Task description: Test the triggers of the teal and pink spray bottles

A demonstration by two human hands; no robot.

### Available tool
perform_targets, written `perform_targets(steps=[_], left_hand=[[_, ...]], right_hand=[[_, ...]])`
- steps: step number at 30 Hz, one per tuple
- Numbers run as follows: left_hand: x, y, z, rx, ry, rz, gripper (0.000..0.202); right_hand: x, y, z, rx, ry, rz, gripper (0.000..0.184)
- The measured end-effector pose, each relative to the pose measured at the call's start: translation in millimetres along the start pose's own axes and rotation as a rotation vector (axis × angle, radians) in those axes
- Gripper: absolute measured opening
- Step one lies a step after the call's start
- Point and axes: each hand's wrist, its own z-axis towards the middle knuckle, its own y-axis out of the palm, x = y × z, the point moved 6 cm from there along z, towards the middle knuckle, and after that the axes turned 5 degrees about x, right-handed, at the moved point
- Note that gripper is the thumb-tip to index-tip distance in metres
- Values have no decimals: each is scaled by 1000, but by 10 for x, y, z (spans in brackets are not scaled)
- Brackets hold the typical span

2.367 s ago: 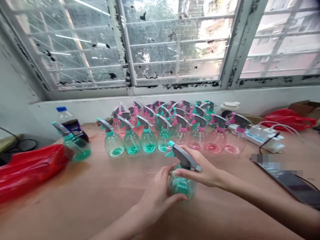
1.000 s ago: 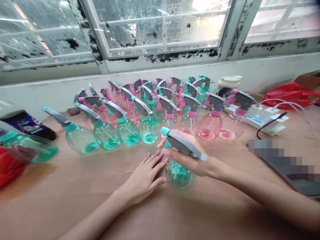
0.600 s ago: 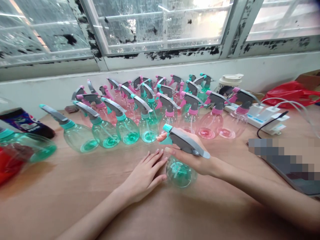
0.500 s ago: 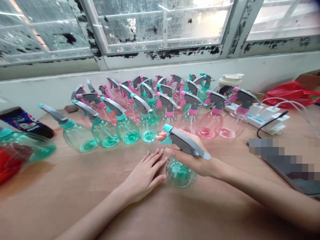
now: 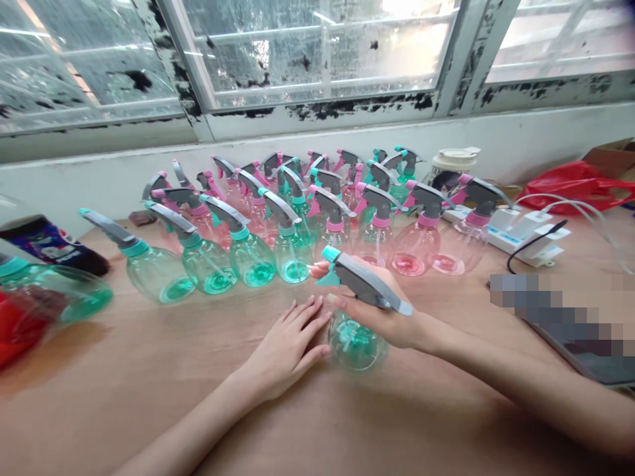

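My right hand point(image 5: 391, 314) is wrapped round the neck of a clear green spray bottle point(image 5: 357, 344) with a grey and teal trigger head. The bottle stands upright on the wooden table point(image 5: 238, 423), its nozzle pointing up and to the left. My left hand point(image 5: 290, 350) lies flat on the table just left of the bottle, fingers stretched out and holding nothing. Its fingertips come close to the bottle; whether they touch it I cannot tell. Part of the bottle's neck is hidden behind my right hand.
Several green spray bottles point(image 5: 253, 258) and pink spray bottles point(image 5: 417, 244) stand in rows behind my hands. A dark-labelled drink bottle point(image 5: 49, 244) lies at left. On the right are a white power strip point(image 5: 528, 241), a red plastic bag point(image 5: 578, 188), a lidded cup point(image 5: 454, 165) and a pixelated flat device.
Both hands keep almost the same pose, with my right hand still round the spray bottle. The whole view has shifted very slightly.
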Motion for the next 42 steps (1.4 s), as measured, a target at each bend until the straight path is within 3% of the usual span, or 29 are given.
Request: perform_targets(steps=[21,27,32,37,42], left_hand=[[-1,29,0,4,16,6,51],[7,15,-3,3,20,-3,53],[10,8,6,-10,11,19,55],[7,17,4,-15,6,23,54],[16,6,7,-10,6,13,52]], right_hand=[[-23,-13,21,-20,-24,-17,36],[-38,-17,41,-19,36,-18,15],[-68,-21,48,-1,18,-36,8],[-44,-20,45,-20,23,-55,12],[-22,-30,6,-18,-17,-26,29]])
